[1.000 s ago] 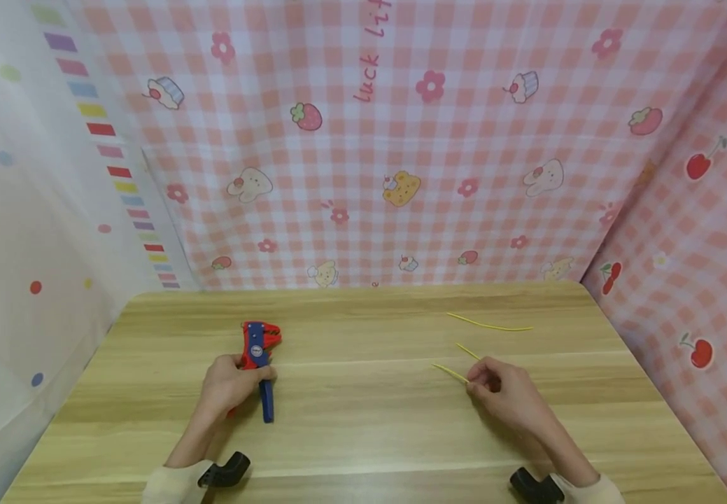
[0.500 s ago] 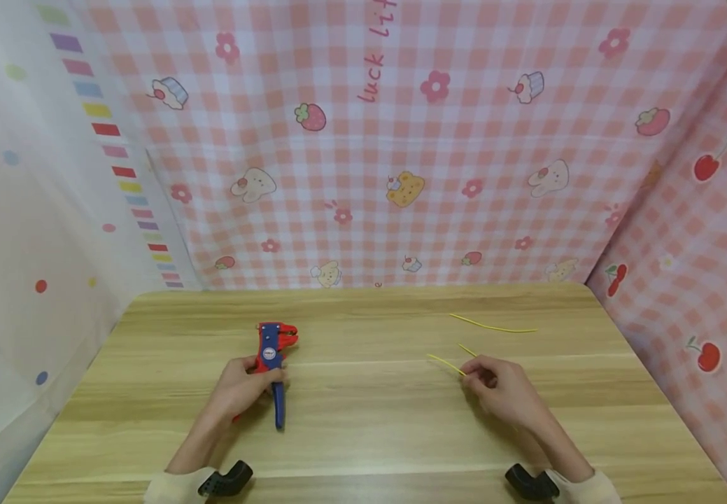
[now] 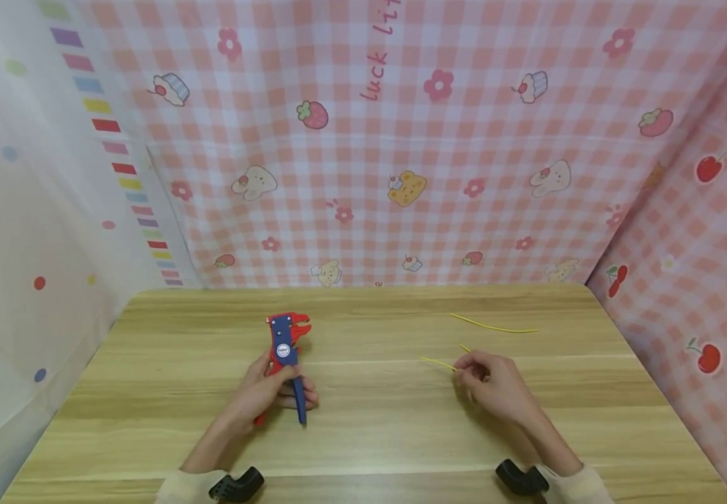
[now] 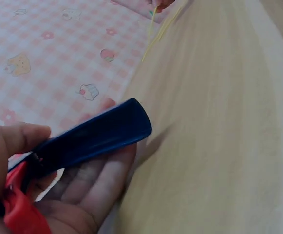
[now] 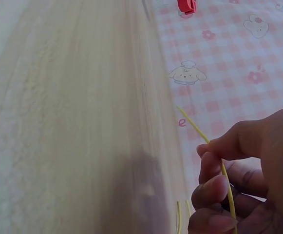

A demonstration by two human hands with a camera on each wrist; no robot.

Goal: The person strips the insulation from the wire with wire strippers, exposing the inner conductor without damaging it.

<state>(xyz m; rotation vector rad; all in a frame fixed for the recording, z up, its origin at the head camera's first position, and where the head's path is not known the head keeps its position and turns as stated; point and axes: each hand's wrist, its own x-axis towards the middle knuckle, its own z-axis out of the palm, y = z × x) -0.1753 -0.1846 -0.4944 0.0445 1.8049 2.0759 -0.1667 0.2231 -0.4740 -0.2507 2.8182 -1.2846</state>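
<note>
My left hand (image 3: 261, 393) holds a red and blue wire stripper (image 3: 282, 337), its head pointing away from me and its mouth facing right. In the left wrist view the thumb lies on the tool, and the other fingers stretch behind the blue handle (image 4: 97, 134). My right hand (image 3: 497, 383) pinches a thin yellow wire (image 3: 436, 362) between thumb and forefinger. The wire's free end points left, toward the stripper; in the right wrist view its other part runs down across the fingers (image 5: 213, 192). Hand and wire are apart from the tool.
A second yellow wire (image 3: 494, 326) lies on the wooden table (image 3: 363, 448) toward the back right. Another wire (image 3: 464, 347) shows only its tip behind my right hand. A pink checked cloth (image 3: 363, 140) hangs behind the table, with more cloth at both sides.
My left hand has moved right with the wire stripper, and its fingers now show beyond the blue handle. My right hand has shifted slightly left with the wire.
</note>
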